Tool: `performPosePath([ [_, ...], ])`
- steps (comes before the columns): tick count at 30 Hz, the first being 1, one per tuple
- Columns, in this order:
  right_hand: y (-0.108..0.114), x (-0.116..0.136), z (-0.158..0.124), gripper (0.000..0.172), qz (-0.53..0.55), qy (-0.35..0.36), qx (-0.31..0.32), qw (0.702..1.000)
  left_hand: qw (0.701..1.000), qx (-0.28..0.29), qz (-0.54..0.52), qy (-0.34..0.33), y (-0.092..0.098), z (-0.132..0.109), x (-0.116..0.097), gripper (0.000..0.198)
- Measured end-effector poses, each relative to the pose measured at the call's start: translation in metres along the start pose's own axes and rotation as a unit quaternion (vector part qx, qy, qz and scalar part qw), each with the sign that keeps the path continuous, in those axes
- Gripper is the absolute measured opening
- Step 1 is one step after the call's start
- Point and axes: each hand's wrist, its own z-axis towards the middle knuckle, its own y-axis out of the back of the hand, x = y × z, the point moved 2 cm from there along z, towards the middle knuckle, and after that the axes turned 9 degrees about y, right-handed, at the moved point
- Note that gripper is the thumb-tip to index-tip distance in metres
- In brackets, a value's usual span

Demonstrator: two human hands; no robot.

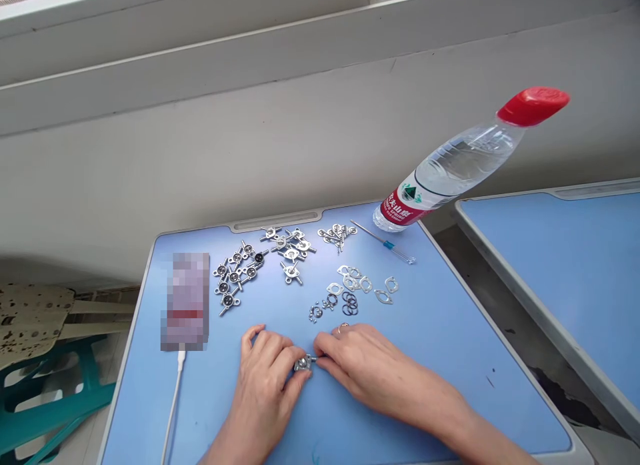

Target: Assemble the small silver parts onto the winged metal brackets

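My left hand (263,378) and my right hand (360,365) meet on the blue desk (400,385), both pinching a small silver metal fitting (303,364). Its shape is mostly hidden by my fingers. Above my hands lie several silver flanged metal parts (235,275), more of them in loose groups (290,251). Flat metal gaskets (360,283) and dark rubber O-rings (350,303) sit closer to my right hand, and small metal pieces (315,312) lie just beside the rings. A small blue-handled screwdriver (385,243) lies near the far edge.
A plastic water bottle (425,185) with a red cap stands at the desk's far right corner. A blurred phone (185,301) with a white cable (174,401) lies at left. Another blue desk (550,285) stands right, and a teal stool (50,391) lower left.
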Motion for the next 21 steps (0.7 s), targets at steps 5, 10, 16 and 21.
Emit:
performPosePath([
  [5, -0.001, 0.000, 0.002, 0.010, -0.001, -0.002, 0.002, 1.000, 1.000, -0.004, -0.009, 0.004, 0.000, 0.000, -0.001, 0.009],
  [10, -0.003, 0.001, 0.002, 0.012, 0.000, -0.001, 0.007, 1.000, 1.000, -0.008, -0.011, 0.004, -0.001, 0.000, 0.000, 0.009],
  [16, 0.008, -0.013, 0.001, 0.016, 0.067, -0.041, -0.052, 0.996, 1.000, -0.012, -0.017, 0.002, -0.003, -0.001, 0.002, 0.009],
  [21, 0.011, -0.030, 0.000, 0.014, 0.074, -0.080, -0.160, 0.981, 1.000, -0.020, -0.023, 0.001, -0.003, -0.002, 0.002, 0.008],
])
